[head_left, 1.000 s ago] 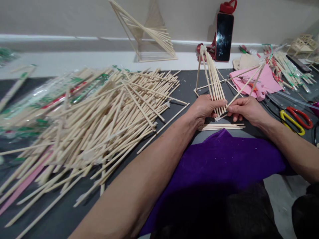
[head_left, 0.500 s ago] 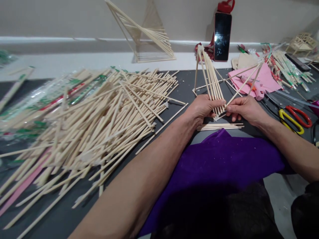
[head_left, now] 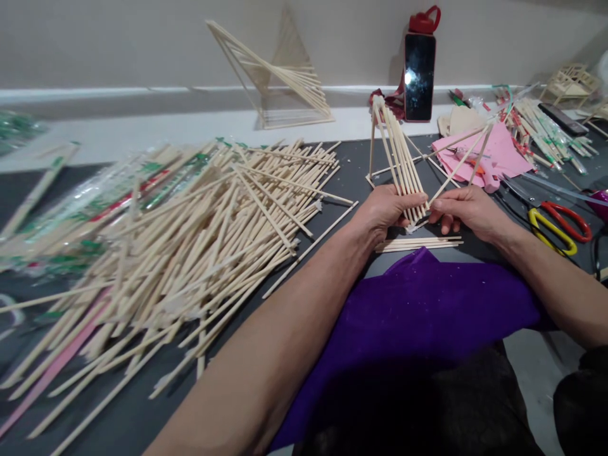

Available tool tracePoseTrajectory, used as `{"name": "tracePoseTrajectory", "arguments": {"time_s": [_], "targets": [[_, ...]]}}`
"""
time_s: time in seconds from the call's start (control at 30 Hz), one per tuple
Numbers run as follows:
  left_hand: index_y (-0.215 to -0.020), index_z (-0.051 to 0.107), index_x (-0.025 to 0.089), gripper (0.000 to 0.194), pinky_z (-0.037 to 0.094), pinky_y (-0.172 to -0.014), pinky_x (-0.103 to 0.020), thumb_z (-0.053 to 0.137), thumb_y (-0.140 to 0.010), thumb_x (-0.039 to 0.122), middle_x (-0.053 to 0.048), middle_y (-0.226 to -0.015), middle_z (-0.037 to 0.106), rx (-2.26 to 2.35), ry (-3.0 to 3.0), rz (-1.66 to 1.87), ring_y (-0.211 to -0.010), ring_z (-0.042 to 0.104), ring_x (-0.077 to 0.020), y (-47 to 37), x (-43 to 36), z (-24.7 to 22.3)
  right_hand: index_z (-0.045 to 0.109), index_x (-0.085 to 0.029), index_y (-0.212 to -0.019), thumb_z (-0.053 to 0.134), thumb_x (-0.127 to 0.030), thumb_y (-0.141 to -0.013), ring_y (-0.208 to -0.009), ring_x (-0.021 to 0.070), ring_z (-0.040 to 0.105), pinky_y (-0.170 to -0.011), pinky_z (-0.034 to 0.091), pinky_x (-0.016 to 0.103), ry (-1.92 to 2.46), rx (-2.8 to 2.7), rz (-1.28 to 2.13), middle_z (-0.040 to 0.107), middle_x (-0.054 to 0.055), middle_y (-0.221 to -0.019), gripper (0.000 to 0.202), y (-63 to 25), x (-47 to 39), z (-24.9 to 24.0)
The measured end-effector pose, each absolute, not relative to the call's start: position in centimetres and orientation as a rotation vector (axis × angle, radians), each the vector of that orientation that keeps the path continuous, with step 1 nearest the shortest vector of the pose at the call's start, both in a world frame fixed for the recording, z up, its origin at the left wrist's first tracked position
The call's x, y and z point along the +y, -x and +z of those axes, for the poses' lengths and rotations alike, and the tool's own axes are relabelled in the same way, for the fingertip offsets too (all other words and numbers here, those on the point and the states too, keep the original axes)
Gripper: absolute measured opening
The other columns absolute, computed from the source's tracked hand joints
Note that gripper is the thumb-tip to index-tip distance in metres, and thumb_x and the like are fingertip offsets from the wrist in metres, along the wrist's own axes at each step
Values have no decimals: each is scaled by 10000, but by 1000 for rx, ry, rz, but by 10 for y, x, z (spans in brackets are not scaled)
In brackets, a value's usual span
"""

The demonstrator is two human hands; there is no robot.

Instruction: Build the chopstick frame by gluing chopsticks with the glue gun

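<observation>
A frame of wooden sticks [head_left: 401, 155] stands in front of me, its slats fanning down from a glued peak at the upper left. My left hand [head_left: 390, 208] is closed around the lower ends of these slats, thumb across the front. Close beside it, my right hand [head_left: 458, 208] pinches the frame's near corner, where a slanting stick [head_left: 460, 166] comes down; its fingertips are partly hidden. Just below both hands, several loose sticks [head_left: 418, 244] lie side by side on the dark table.
A large heap of sticks [head_left: 228, 221] covers the left, with plastic-wrapped packs [head_left: 109, 190] behind. A finished stick model [head_left: 285, 76] and a phone [head_left: 420, 76] against a red-capped bottle [head_left: 424, 20] stand at the back. Scissors [head_left: 553, 221], a pink glue gun [head_left: 491, 176] and pink cloth [head_left: 510, 149] lie right.
The view has shifted slightly, so the background sits a little lower. Both hands keep their grip on the stick frame, with hardly any movement.
</observation>
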State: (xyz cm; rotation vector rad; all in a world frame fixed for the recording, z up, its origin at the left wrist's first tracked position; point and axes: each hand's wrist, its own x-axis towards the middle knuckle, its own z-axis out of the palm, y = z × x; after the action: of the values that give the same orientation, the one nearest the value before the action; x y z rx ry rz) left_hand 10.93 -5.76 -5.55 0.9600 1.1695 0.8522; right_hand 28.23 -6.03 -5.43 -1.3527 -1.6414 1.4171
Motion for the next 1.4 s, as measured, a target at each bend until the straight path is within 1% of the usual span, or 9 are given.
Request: {"name": "tracePoseTrajectory", "arguments": {"time_s": [0.17, 0.37, 0.5, 0.7, 0.8, 0.9, 1.0, 1.2, 1.4], "targets": [[-657, 631, 126, 159, 345, -442, -186, 673, -810, 129, 0, -593, 607, 1193, -934, 858, -481, 512, -66, -110, -58, -53, 695, -146, -691, 687, -263, -704, -433, 59, 552, -390, 346, 182, 1325, -1651, 1371, 680, 20, -640, 119, -281, -60, -59], [-649, 630, 128, 154, 345, -445, -191, 686, -792, 136, -4, -593, 607, 1182, -925, 865, -485, 513, -74, -110, -58, -53, 671, -136, -683, 714, -307, -690, -425, 51, 546, -373, 335, 165, 1278, -1657, 1328, 645, 2, -600, 176, -280, -60, -65], [-670, 636, 127, 131, 338, -448, -190, 682, -792, 135, -4, -603, 609, 1190, -935, 862, -485, 505, -71, -110, -58, -54, 666, -136, -671, 714, -291, -680, -417, 50, 541, -371, 341, 162, 1279, -1651, 1328, 648, 7, -595, 163, -279, -60, -65], [-691, 634, 128, 115, 347, -463, -189, 680, -795, 140, -5, -622, 618, 1205, -939, 851, -495, 521, -73, -111, -59, -52, 682, -140, -676, 707, -265, -676, -426, 53, 555, -371, 356, 154, 1294, -1654, 1343, 667, 16, -616, 127, -281, -59, -61], [-695, 632, 131, 119, 342, -461, -188, 685, -798, 157, -1, -615, 615, 1219, -943, 845, -494, 522, -73, -111, -59, -52, 712, -138, -738, 712, -237, -658, -437, 63, 570, -366, 361, 154, 1324, -1656, 1400, 686, 25, -650, 128, -285, -57, -59], [-700, 633, 128, 116, 335, -449, -188, 678, -805, 147, 3, -611, 608, 1195, -944, 853, -481, 506, -65, -111, -59, -53, 712, -138, -778, 717, -274, -678, -434, 59, 568, -355, 352, 154, 1311, -1622, 1413, 702, 33, -692, 168, -286, -56, -60], [-706, 636, 123, 111, 337, -448, -190, 674, -810, 138, -2, -628, 609, 1197, -945, 864, -484, 503, -61, -111, -59, -54, 670, -140, -716, 704, -301, -710, -428, 54, 561, -355, 347, 151, 1283, -1594, 1392, 695, 34, -672, 164, -284, -56, -63], [-715, 647, 127, 85, 348, -468, -195, 691, -787, 143, -8, -649, 622, 1221, -932, 852, -524, 525, -76, -110, -59, -54, 640, -144, -658, 677, -245, -706, -413, 51, 546, -359, 344, 157, 1287, -1551, 1239, 653, 13, -606, 118, -284, -57, -61], [-688, 645, 136, 95, 352, -463, -201, 716, -748, 158, -14, -622, 629, 1201, -925, 853, -517, 530, -89, -109, -58, -55, 547, -175, -609, 558, -233, -729, -380, 62, 525, -333, 299, 183, 1238, -1296, 1118, 606, -4, -575, 133, -290, -62, -54]]}}
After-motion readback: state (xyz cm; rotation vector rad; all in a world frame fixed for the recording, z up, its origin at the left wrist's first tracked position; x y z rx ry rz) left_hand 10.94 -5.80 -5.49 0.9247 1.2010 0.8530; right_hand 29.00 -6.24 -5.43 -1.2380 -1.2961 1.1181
